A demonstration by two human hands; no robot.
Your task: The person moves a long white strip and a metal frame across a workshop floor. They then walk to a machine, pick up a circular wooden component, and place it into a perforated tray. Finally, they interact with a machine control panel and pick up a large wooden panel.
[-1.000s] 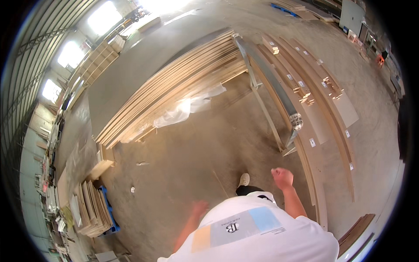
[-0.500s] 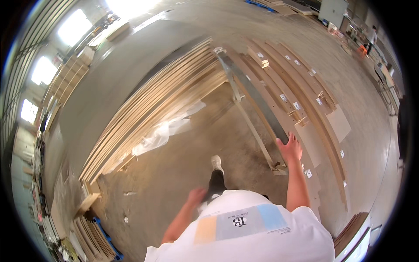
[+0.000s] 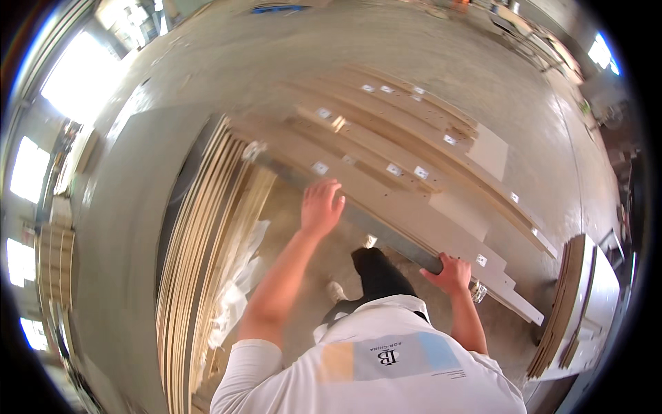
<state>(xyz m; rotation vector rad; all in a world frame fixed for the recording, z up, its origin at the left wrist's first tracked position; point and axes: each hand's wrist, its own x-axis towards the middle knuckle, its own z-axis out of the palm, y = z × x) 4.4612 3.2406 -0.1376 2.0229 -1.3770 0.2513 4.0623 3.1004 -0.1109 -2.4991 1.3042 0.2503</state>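
A long grey bar [image 3: 386, 234] runs slantwise in front of me, along the near side of several brown boards. My right hand [image 3: 452, 273] grips its right end, thumb on the near side and fingers over the far side. Farther left, my left hand [image 3: 322, 208] is stretched out with fingers extended at the bar's near edge; whether it touches cannot be made out. Under the bar's far left end sits a whitish wrapped bundle [image 3: 254, 150]. The brown boards [image 3: 407, 200] lie side by side beyond the bar, with small white labels and fittings on them.
To my left stands a stack of long pale boards [image 3: 207, 255], with crumpled clear plastic film [image 3: 234, 303] along its near side. Upright panels [image 3: 565, 310] lean at the lower right. A blue pallet [image 3: 279, 9] lies far off on the concrete floor.
My view has turned right and I have stepped closer to the bar. My left hand has risen from my side to the bar. The right hand stays at the bar's near end.
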